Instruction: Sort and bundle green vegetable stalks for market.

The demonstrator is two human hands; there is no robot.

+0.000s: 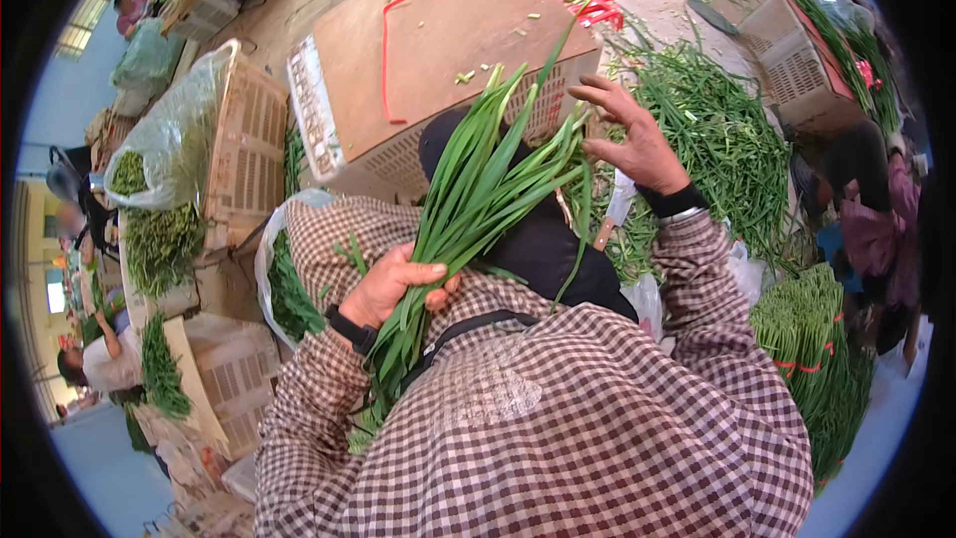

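My left hand [402,280] is closed around a bunch of long flat green leaves [478,172], likely garlic chives, over my lap. The pale cut ends fan out up and to the right. Beside those ends my right hand [635,136] is raised with its fingers apart and nothing plainly held in them. One loose leaf hangs down below it. Past my knees stands an upturned plastic crate with a brown board top [448,37], and a red tie strip [385,60] lies on that board. A knife [614,211] with a wooden handle rests to the right of my knee.
A heap of leaf trimmings [709,142] covers the floor at the right. Bundles tied in red [803,329] stand nearer me. Red strips [590,4] lie by the board's far corner. At the left are crates [246,142] and a plastic bag [172,134]. Other people sit at both sides.
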